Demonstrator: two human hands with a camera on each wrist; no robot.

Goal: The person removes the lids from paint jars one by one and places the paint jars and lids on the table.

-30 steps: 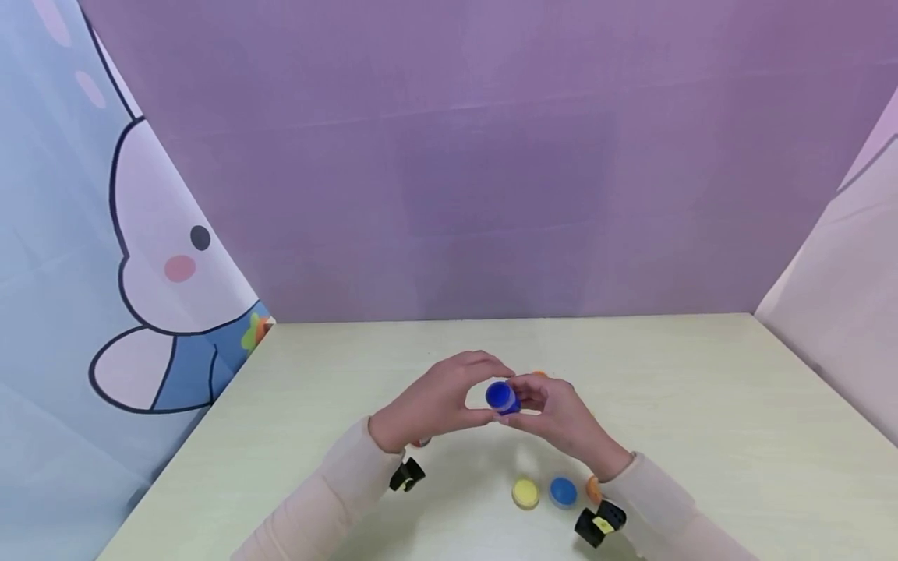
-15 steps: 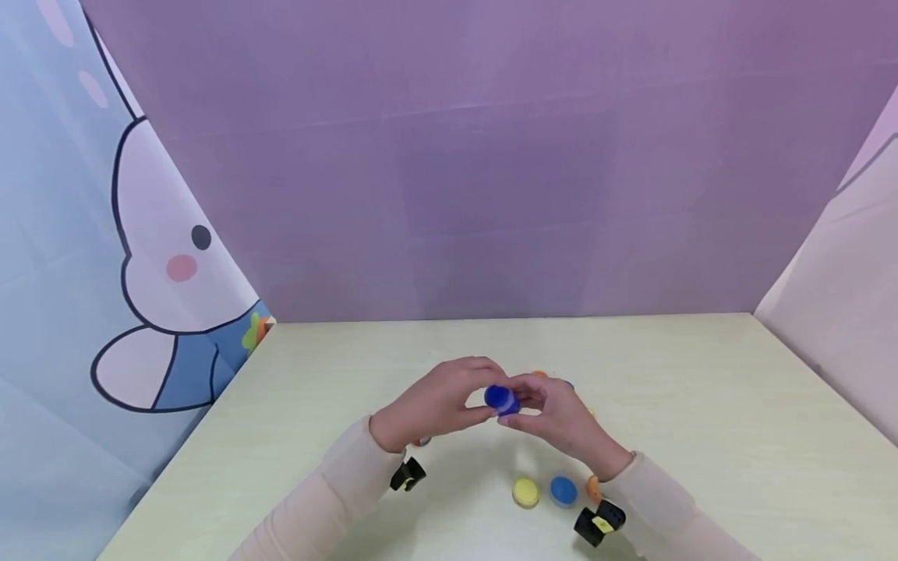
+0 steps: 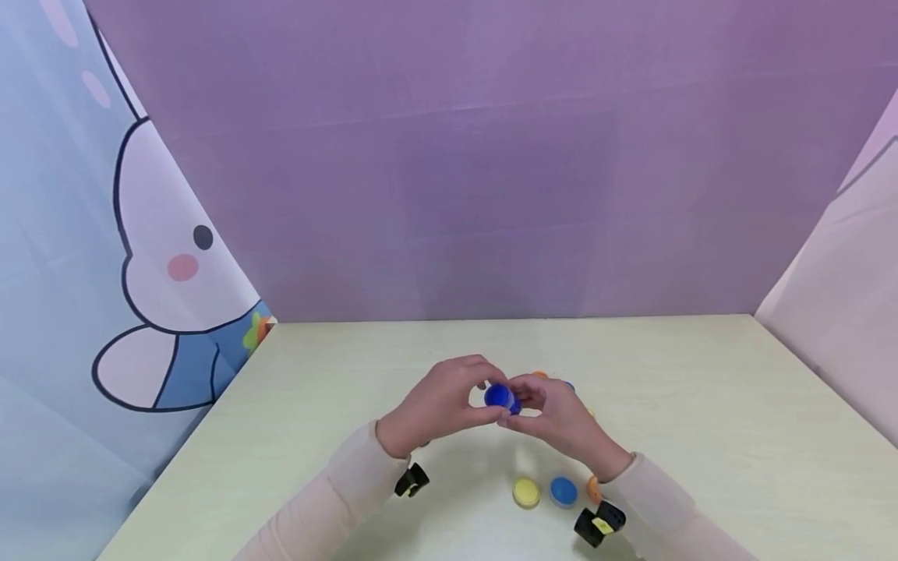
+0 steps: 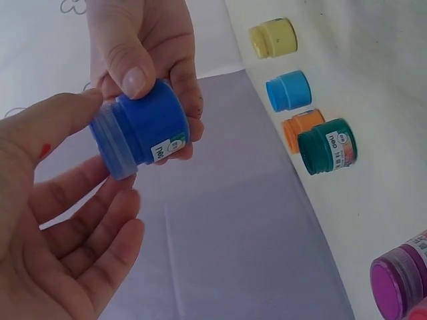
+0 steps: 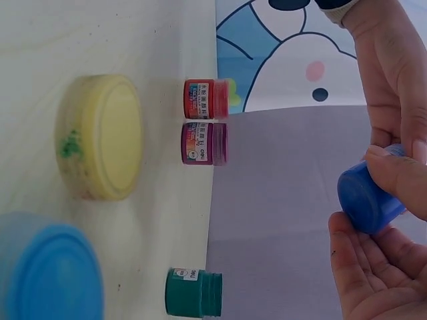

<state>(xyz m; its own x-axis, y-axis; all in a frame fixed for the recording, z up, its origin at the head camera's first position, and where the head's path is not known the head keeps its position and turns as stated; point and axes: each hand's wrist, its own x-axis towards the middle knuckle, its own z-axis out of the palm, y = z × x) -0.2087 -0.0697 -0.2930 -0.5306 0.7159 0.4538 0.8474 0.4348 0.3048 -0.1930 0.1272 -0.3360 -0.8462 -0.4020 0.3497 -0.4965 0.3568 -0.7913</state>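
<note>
Booth (image 3: 849,296): cloth screens your tabletop (image 3: 673,405) on three sides
Purple backdrop (image 3: 505,171): ahead of you
Cartoon print (image 3: 157,234): at your left

Held jar (image 4: 159,123): deep blue, paler translucent collar | table (image 3: 701,405): pale cream-green | backdrop (image 3: 449,156) at table's back edge: plain purple | cloth (image 3: 52,265) along table's left edge: light blue, white cartoon figure (image 3: 154,218), black outlines, pink cheek | toward table's near edge: yellow pot (image 3: 526,493) with green smudge (image 5: 71,143), sky-blue pot (image 3: 563,492) | green jar (image 5: 185,297), purple jar (image 5: 195,144), red jar (image 5: 198,99): labels partly white
</note>
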